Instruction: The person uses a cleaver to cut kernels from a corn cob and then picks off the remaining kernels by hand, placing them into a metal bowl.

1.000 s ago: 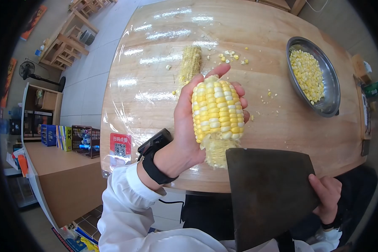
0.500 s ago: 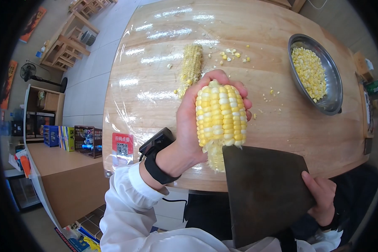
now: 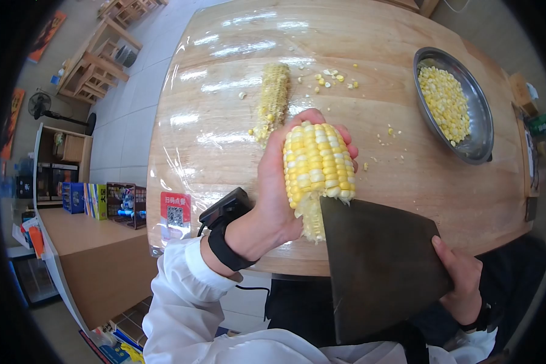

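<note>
My left hand [image 3: 277,194] is wrapped round an ear of corn [image 3: 318,159], yellow and white, tilted over the table's near edge. Its lower end is stripped to bare cob, while the upper part keeps its kernels. In my right hand [image 3: 463,280] is a broad dark cleaver [image 3: 382,267]; its blade corner touches the corn at the border of the remaining kernels. The handle is hidden by my fingers. Beyond my left hand lies a stripped corn cob [image 3: 275,94], with a few kernels left at its near end.
At the right of the wooden table [image 3: 224,145] stands a metal bowl [image 3: 426,112] holding loose corn kernels [image 3: 444,103]. Scattered kernels [image 3: 330,77] lie near the cob. A black device [image 3: 225,207] sits by my left wrist, next to a red QR card [image 3: 176,213]. A green can [image 3: 540,125] is far right.
The cleaver has risen slightly with its corner still against the corn. The ear has turned and tilted a little in my left hand. The view has shifted slightly.
</note>
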`<action>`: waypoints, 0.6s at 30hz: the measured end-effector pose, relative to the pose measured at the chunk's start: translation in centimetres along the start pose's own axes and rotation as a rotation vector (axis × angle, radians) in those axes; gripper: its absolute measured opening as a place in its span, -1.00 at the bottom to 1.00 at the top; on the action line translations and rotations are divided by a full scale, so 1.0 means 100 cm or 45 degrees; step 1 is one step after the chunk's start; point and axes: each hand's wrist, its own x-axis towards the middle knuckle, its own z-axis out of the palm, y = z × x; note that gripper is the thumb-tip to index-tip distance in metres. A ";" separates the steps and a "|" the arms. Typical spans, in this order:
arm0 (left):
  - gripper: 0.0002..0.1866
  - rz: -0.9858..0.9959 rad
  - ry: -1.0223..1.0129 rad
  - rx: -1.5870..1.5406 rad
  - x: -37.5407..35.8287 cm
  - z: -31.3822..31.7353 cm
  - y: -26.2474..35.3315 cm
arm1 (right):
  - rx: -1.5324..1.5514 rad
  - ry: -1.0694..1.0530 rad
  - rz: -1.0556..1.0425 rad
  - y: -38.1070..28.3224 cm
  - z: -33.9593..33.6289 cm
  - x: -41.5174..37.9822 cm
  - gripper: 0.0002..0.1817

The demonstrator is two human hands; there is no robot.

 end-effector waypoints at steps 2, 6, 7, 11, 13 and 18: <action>-0.74 0.057 0.010 0.014 -0.002 0.003 0.001 | -0.028 0.003 0.007 -0.001 0.000 0.001 -0.34; -0.74 0.247 -0.019 0.104 0.000 0.003 0.002 | -0.026 0.012 0.006 0.004 0.004 0.002 -0.35; -0.74 0.248 -0.021 0.105 -0.001 0.003 0.001 | -0.029 0.009 0.010 0.005 0.005 0.002 -0.35; -0.74 0.035 0.127 0.006 -0.005 0.006 -0.003 | -0.039 0.007 0.000 0.005 0.003 0.002 -0.35; -0.73 -0.030 0.156 -0.057 -0.005 0.006 -0.003 | -0.051 -0.005 -0.002 0.003 0.001 0.002 -0.34; -0.74 0.281 0.030 0.186 -0.002 0.004 0.001 | -0.041 0.005 0.007 0.003 0.002 0.006 -0.34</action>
